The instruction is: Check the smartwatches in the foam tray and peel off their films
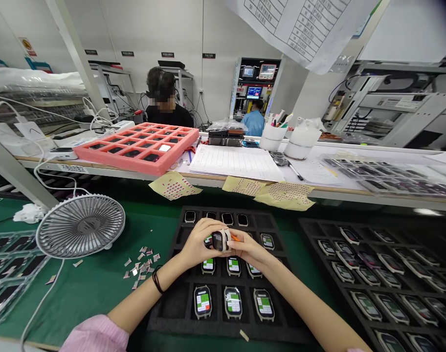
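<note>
Over the middle of a black foam tray (186, 300), a smartwatch body (218, 241) with a dark screen is held up on edge. My left hand (198, 240) is closed around its left side, thumb below and fingers above. My right hand (248, 249) is closed at its right edge, fingertips against the case. A small orange piece (236, 238) shows by the right fingers; its kind is unclear. In the tray below lie several watches with lit green-and-white screens, such as one watch (233, 302) near the front. Dark-screened ones lie along the back row.
A second black tray (318, 232) of watches stands at the right. On the left are a grey fan (81, 226), scattered small tabs (144, 264) and a clear tray (15, 288). A shelf ahead carries a pink foam tray (160, 165) and papers (237, 161). Two people sit beyond.
</note>
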The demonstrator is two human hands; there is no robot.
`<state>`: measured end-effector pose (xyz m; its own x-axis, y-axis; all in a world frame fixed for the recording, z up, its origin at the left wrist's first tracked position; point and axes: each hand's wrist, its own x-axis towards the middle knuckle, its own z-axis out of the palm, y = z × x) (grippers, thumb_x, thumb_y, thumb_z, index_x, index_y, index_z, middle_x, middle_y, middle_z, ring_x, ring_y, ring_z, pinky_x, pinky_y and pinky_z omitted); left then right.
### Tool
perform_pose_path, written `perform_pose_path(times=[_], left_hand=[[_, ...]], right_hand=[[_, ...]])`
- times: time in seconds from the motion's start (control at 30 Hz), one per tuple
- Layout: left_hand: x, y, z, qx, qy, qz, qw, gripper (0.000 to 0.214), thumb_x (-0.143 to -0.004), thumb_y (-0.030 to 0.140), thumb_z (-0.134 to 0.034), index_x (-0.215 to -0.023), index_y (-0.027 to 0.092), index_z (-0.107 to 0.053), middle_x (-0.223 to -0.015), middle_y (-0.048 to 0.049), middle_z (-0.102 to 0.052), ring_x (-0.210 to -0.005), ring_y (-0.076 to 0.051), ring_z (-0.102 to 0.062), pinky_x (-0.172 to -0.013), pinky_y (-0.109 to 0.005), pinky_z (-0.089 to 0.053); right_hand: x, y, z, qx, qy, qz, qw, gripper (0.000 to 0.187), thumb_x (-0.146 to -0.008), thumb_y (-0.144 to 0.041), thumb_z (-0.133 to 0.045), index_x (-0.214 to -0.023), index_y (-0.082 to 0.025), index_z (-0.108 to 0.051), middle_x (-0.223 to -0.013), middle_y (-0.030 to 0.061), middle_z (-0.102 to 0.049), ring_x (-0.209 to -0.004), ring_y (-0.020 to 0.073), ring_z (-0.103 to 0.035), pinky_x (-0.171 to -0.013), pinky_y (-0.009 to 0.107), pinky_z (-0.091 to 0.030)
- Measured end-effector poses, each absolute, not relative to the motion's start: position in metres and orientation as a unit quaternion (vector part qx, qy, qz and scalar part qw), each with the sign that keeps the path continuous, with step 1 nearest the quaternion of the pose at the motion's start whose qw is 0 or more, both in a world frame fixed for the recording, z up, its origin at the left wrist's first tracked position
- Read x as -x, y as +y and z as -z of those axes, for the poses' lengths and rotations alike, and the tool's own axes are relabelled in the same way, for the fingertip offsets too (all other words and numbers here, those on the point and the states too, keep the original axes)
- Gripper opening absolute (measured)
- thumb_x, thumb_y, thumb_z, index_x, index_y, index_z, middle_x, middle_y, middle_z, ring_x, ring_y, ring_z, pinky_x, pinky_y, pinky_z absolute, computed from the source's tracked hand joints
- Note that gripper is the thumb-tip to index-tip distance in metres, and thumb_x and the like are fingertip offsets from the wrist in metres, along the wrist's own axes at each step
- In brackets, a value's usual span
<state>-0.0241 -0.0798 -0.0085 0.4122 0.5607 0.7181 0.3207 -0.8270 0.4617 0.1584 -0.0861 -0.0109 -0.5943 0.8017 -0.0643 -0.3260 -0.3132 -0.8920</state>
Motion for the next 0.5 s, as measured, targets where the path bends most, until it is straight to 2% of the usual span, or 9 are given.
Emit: perform_pose_path(times=[0.13,0.33,0.5], left_hand=[[0.0242,-0.0798,0.0085,-0.831,0.262,-0.474,0.128,0.037,-0.075,0.028,-0.071,-0.109,0.019,-0.061,-0.105,-0.0106,-0.068,-0.098,-0.024,-0.061,-0.086,-0.039,-0.047],[0.0236,-0.0797,0.0117,-0.835,0.257,-0.468,0.135,0.045,-0.069,0.038,-0.077,-0.107,0.019,-0.062,-0.105,-0.0104,-0.069,-0.099,-0.025,-0.061,-0.087,-0.039,-0.046],[0.0241,-0.0796,0.0133,-0.841,0.266,-0.450,0.143,0.038,-0.074,0.034,-0.073,-0.107,0.020,-0.063,-0.105,-0.0103,-0.070,-0.099,-0.025,-0.061,-0.088,-0.040,-0.045]], right_hand=[[-0.1573,-0.0861,0.0108,0.258,-0.442,-0.776,0.368,0.041,-0.063,-0.032,-0.082,-0.099,-0.018,-0.067,-0.087,0.0037,-0.071,-0.078,0.0186,-0.069,-0.075,0.036,-0.057],[-0.1534,-0.0882,0.0145,0.270,-0.454,-0.760,0.379,0.042,-0.064,-0.030,-0.082,-0.101,-0.018,-0.066,-0.089,0.0050,-0.071,-0.081,0.0212,-0.070,-0.078,0.037,-0.055],[-0.1484,-0.0925,0.0165,0.269,-0.438,-0.760,0.397,0.042,-0.061,-0.030,-0.083,-0.097,-0.017,-0.067,-0.085,0.0046,-0.072,-0.081,0.0230,-0.071,-0.081,0.038,-0.053]])
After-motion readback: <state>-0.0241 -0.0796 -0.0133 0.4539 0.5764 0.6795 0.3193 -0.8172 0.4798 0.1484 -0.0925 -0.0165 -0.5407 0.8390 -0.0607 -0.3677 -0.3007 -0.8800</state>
